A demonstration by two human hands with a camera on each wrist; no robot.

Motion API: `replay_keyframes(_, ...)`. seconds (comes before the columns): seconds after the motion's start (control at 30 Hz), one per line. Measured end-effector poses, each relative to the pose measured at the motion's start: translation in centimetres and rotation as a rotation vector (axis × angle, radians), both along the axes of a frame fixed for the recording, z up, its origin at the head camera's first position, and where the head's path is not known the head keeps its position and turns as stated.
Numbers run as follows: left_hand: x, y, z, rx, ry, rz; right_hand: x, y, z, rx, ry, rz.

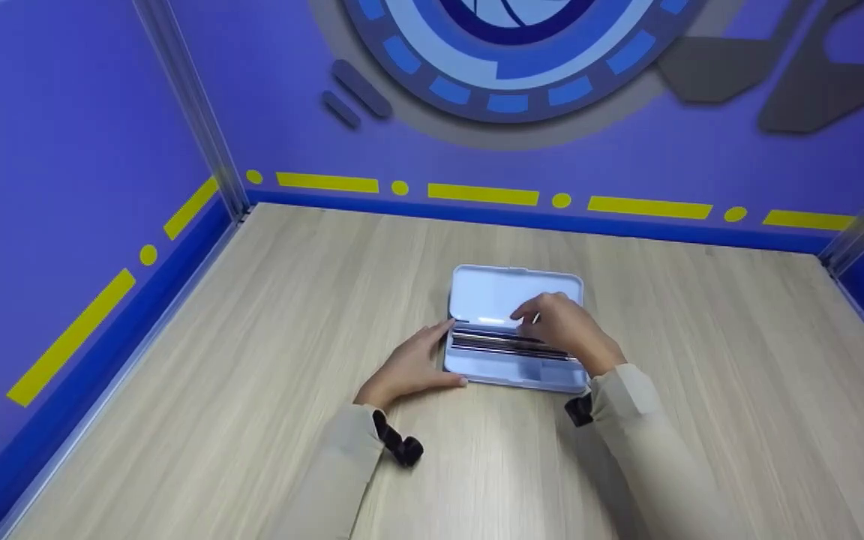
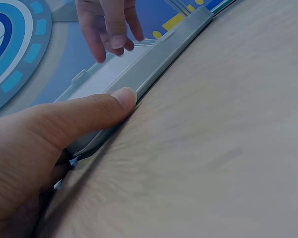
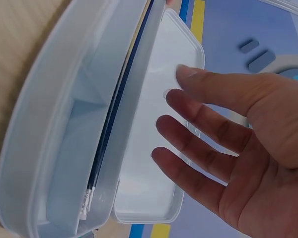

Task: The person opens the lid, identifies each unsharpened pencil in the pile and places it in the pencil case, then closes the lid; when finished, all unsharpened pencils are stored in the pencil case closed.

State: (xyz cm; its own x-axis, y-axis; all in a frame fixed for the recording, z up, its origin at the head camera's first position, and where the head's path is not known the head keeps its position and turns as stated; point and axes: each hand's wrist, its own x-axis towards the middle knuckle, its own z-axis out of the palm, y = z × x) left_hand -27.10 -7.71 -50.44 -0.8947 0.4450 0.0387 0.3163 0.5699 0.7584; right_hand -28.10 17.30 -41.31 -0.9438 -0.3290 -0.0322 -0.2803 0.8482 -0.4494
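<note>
A white plastic pencil case (image 1: 496,367) lies on the table with its lid (image 1: 481,289) folded back toward the wall. Several slim, dark pencils (image 1: 488,343) lie lengthwise in it; the right wrist view shows silvery ends (image 3: 87,201) on them. My left hand (image 1: 411,364) grips the case's left end, its thumb (image 2: 102,110) against the front wall and its fingers reaching round the left side. Over the case's right half hovers my right hand (image 1: 563,326), fingers loosely bent and apart, with nothing between them in the right wrist view.
The case stands on a wood-grain table (image 1: 289,300). Blue printed panels (image 1: 252,90) with yellow dashes border the table at the back and sides. Metal posts (image 1: 192,97) stand at the corners. Dark wrist straps (image 1: 400,444) sit at both sleeves.
</note>
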Motion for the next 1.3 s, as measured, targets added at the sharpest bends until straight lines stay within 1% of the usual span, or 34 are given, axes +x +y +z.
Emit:
replay_keyframes(0.2,0.0,0.0,0.0,0.002,0.001,0.001,-0.7,0.8,0.6,-0.051,0.039,-0.014)
replay_keyframes(0.37,0.0,0.1,0.0,0.002,0.008,-0.002,-1.4,1.4,0.7,-0.062,0.023,-0.064)
replay_keyframes(0.53,0.2,0.2,-0.1,-0.016,0.014,-0.009,-2.3,2.1,0.0,-0.053,-0.014,-0.11)
replay_keyframes(0.67,0.3,0.4,0.0,-0.018,0.013,-0.008,-3.0,2.5,-0.6,-0.038,-0.065,-0.128)
replay_keyframes(0.77,0.4,0.4,0.0,-0.019,0.007,-0.005,-3.3,2.7,-1.1,-0.017,-0.086,-0.13)
replay_keyframes(0.83,0.4,0.5,0.0,-0.02,0.002,-0.004,-3.5,2.7,-1.3,-0.001,-0.082,-0.121)
replay_keyframes(1.03,0.3,0.5,-0.1,-0.04,0.019,-0.004,-3.6,2.7,-1.5,0.028,-0.043,-0.083)
replay_keyframes(1.3,0.1,0.1,0.1,-0.044,0.02,0.01,-3.4,2.2,-0.5,0.019,0.022,-0.088)
